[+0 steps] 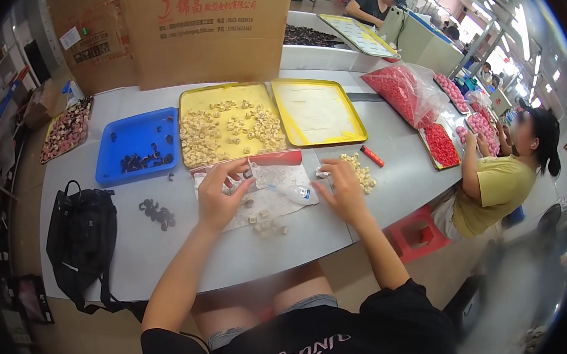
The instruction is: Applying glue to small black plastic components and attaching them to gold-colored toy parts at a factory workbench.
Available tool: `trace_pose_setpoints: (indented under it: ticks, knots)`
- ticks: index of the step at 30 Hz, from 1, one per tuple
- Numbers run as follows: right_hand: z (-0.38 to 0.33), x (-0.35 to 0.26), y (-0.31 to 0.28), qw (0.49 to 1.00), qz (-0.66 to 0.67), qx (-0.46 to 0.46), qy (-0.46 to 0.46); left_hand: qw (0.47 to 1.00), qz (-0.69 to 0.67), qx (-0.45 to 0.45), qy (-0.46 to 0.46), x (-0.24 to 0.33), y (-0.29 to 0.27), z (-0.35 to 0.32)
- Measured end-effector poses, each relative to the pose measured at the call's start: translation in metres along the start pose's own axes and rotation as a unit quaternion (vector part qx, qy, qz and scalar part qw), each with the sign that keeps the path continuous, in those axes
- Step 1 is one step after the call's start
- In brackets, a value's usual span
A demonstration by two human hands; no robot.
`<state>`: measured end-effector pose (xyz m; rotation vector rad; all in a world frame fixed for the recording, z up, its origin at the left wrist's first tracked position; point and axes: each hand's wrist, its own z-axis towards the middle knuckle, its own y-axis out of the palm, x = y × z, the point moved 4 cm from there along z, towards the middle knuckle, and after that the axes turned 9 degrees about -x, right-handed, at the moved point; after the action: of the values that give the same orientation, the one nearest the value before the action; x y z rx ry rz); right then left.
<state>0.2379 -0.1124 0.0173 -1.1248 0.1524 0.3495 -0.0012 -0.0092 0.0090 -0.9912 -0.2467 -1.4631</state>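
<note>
Left hand point(219, 192) pinches a small pale piece over the clear bag point(277, 176) (fingers curled together), before the yellow tray point(193, 100); right hand point(342, 188), fingers spread, touches the pale pile point(360, 172) just beside

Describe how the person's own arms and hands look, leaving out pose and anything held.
Both forearms come in bare from the lower edge. The left hand and right hand wear no gloves; no rings, watch or bracelets are visible. Short black sleeves end near the shoulders, part of a black top with pale lettering.
</note>
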Motion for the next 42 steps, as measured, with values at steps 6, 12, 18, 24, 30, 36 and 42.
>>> trace_pose_setpoints:
  ticks: [6,12,18,24,30,36,42]
  knots:
    - [-0.023,0.033,-0.018,0.990,-0.070,0.036,0.114,1.000,-0.006,-0.008,0.004,0.001,0.003,-0.004]
    - [-0.032,0.041,-0.010,0.994,-0.028,0.014,0.105,0.999,0.011,-0.036,-0.012,0.000,0.005,-0.005]
    - [-0.029,0.028,-0.004,0.998,-0.009,-0.008,0.064,1.000,0.001,-0.021,-0.017,-0.002,0.004,-0.004]
    - [-0.029,0.037,0.000,0.998,0.046,0.008,0.044,0.999,0.002,-0.030,-0.015,-0.003,0.006,-0.003]
    - [-0.005,0.033,-0.005,0.991,0.118,0.009,0.061,0.999,0.004,-0.030,-0.020,-0.003,0.004,-0.004]
    - [0.063,0.000,0.000,0.969,0.234,0.050,-0.064,0.999,0.001,-0.031,-0.017,-0.004,0.004,-0.005]
    - [0.073,-0.033,0.045,0.914,0.395,-0.073,-0.065,0.999,0.013,-0.018,-0.024,-0.005,0.003,0.000]
